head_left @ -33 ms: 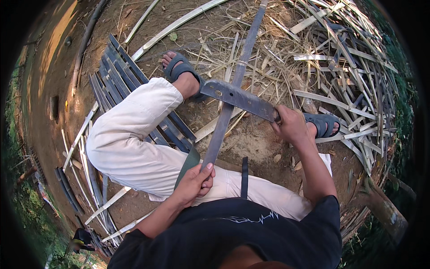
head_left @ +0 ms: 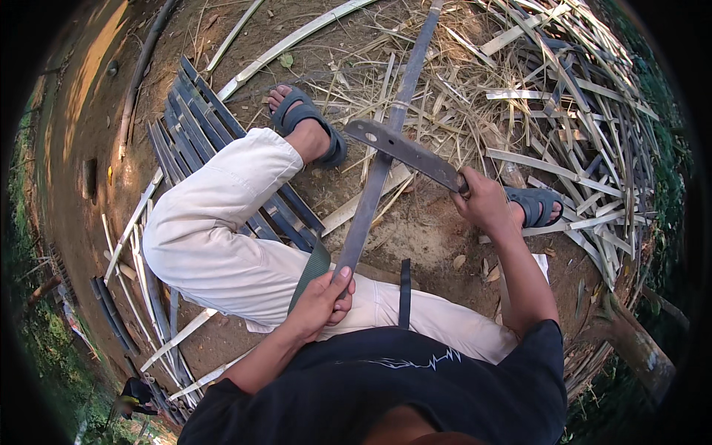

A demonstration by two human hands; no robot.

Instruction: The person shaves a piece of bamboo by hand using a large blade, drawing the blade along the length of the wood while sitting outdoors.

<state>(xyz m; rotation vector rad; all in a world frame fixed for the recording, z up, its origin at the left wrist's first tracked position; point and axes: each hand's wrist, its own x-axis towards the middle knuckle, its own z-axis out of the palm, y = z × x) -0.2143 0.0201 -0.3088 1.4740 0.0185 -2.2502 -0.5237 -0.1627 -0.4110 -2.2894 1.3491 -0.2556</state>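
My left hand (head_left: 322, 302) is closed round the near end of a long, flat, dark grey bamboo strip (head_left: 365, 211), at my lap. The strip runs away from me, up to the top of the view. In my right hand (head_left: 483, 199) is the handle of a broad-bladed machete (head_left: 415, 157) with holes near its squared tip. Its blade lies crosswise over the strip, between my feet, tip toward the left. The handle is mostly hidden in my fist. A green strap (head_left: 314, 268) sits beside my left hand.
Dark slats (head_left: 194, 124) lie in a row beyond my bent left leg (head_left: 215, 215). A heap of pale split strips (head_left: 578, 141) fills the far right. Thin shavings (head_left: 460, 96) cover the ground ahead. More strips (head_left: 152, 297) lie at left, and a log (head_left: 644, 352) at lower right.
The machete has shifted a little to the right and away from me along the strip, its blade now seen more edge-on. My left hand and the strip have hardly moved.
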